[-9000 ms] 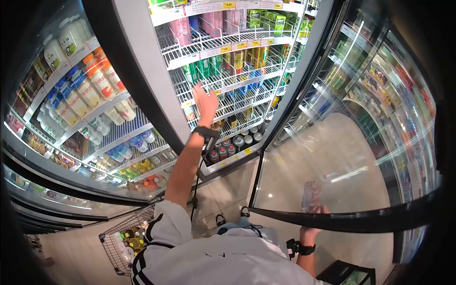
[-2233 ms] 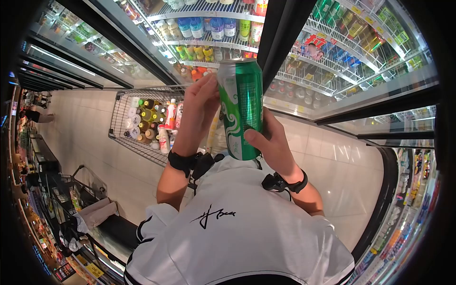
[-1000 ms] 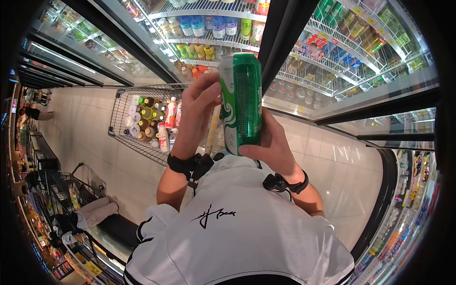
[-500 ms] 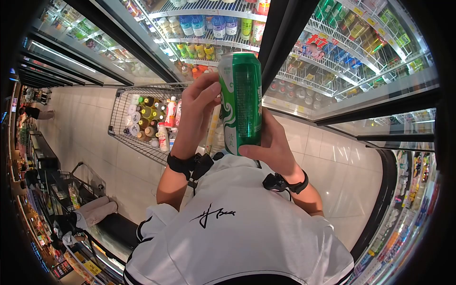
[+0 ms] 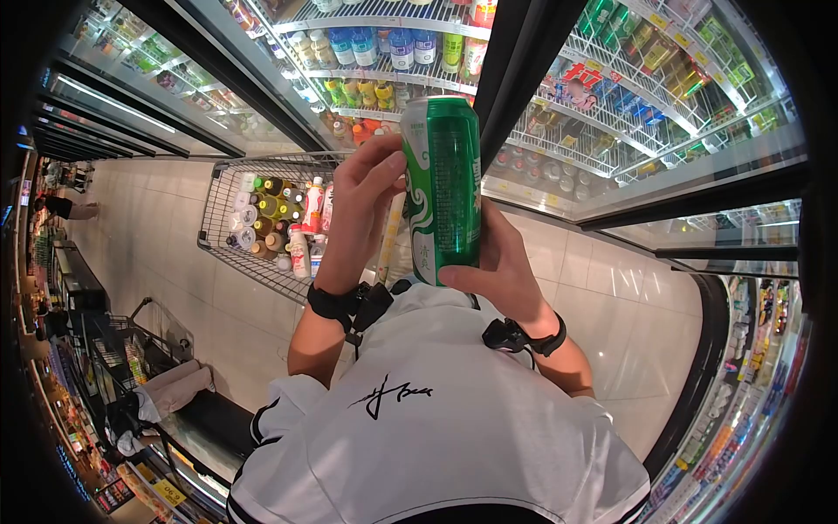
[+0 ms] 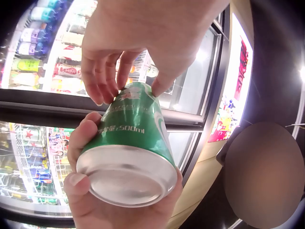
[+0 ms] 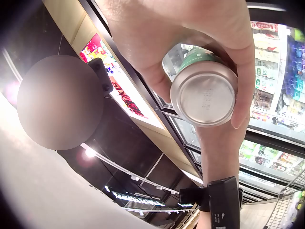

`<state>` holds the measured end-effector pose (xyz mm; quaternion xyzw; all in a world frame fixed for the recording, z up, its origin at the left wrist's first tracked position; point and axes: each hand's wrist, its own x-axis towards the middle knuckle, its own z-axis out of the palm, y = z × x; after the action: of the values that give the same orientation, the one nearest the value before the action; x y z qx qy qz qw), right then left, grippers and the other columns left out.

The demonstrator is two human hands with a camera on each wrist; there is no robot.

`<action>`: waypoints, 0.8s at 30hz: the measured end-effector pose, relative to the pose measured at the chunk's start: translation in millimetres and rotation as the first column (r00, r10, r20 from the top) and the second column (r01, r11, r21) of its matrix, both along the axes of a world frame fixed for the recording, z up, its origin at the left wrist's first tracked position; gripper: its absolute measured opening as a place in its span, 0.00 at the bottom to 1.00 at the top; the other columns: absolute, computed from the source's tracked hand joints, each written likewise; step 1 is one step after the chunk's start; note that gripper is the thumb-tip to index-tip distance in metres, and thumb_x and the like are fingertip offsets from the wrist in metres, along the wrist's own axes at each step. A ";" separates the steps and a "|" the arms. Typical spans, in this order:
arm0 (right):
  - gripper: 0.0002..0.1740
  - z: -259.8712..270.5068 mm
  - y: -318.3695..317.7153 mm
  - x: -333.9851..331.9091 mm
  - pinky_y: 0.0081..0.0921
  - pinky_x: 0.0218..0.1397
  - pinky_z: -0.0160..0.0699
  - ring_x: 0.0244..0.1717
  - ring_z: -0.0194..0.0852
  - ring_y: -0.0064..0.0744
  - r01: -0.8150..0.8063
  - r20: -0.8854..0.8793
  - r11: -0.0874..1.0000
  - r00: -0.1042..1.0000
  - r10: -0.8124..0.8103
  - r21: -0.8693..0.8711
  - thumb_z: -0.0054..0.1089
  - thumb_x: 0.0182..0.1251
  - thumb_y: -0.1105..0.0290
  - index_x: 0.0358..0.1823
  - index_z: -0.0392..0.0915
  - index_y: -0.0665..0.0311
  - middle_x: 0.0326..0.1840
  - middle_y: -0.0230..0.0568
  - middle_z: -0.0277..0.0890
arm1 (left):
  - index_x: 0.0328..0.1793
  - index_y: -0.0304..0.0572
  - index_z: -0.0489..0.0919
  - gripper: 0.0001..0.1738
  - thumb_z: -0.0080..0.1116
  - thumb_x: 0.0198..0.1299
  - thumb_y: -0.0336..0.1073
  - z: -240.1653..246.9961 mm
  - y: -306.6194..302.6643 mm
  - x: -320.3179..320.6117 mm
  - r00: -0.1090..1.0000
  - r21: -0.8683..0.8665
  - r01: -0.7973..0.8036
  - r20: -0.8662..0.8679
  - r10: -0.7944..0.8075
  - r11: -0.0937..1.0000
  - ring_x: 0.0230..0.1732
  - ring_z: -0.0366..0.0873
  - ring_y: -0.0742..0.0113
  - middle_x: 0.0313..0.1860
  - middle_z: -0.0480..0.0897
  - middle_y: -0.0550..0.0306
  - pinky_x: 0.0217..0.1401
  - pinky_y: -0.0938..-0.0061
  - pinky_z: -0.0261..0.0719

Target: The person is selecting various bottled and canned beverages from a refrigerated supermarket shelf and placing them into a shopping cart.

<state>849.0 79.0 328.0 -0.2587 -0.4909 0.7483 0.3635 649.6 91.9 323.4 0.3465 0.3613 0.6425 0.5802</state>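
Observation:
A tall green and silver drink can (image 5: 445, 192) stands upright in front of the chest, its printed side turned to the head camera. My right hand (image 5: 506, 266) grips its lower part, thumb across the front near the base. On the upper left side, my left hand (image 5: 371, 188) holds the can with bent fingers. The left wrist view looks up at the can's silver base (image 6: 126, 174) and a "500ml" print; there the left fingers and thumb lie on opposite sides of the far end. The right wrist view shows the right hand (image 7: 190, 28) curved round the can.
A wire shopping cart (image 5: 209, 218) with bottles stands at the left beside the fridges. Drinks fill the lit shelves (image 5: 384, 83) ahead, behind black-framed doors (image 5: 511, 79). Another cart (image 5: 113, 349) with a cloth on it is at the lower left. A curved shelf unit (image 5: 751, 349) borders the right.
Nine seconds ago the left hand reached into the fridge and the right was at the glass door. Since 2.2 seconds ago the can has turned slightly; in the last second both hands stay still.

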 end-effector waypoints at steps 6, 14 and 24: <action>0.49 1.1 -0.2 0.5 0.33 0.73 0.65 0.68 0.67 0.32 0.000 0.019 1.000 1.000 0.000 0.006 0.76 0.53 0.74 0.74 0.55 0.74 0.66 0.44 0.68 | 0.59 0.32 0.79 0.18 0.60 0.68 0.36 2.4 -1.3 0.7 0.999 0.003 -0.022 -0.026 0.022 1.000 0.45 0.79 0.79 0.49 0.84 0.59 0.47 0.81 0.75; 0.48 -1.8 -0.1 -0.4 0.33 0.73 0.66 0.67 0.68 0.32 -0.001 0.020 1.000 1.000 0.001 0.020 0.76 0.53 0.74 0.74 0.56 0.74 0.65 0.43 0.69 | 0.59 0.31 0.79 0.18 0.60 0.68 0.36 2.4 -1.6 -0.9 0.999 0.009 -0.022 -0.030 0.022 1.000 0.44 0.79 0.79 0.48 0.84 0.58 0.48 0.81 0.76; 0.48 -2.1 -1.0 -1.0 0.34 0.72 0.67 0.66 0.70 0.32 -0.006 0.043 1.000 0.999 0.005 0.018 0.75 0.53 0.74 0.74 0.56 0.73 0.65 0.43 0.69 | 0.60 0.30 0.78 0.20 0.61 0.66 0.35 4.2 -4.1 -1.9 0.999 0.042 -0.026 -0.024 0.027 0.999 0.46 0.80 0.75 0.50 0.84 0.56 0.50 0.79 0.77</action>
<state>848.0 78.0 325.9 -0.2701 -0.5061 0.7390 0.3534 647.7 87.8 327.6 0.3614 0.3596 0.6532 0.5597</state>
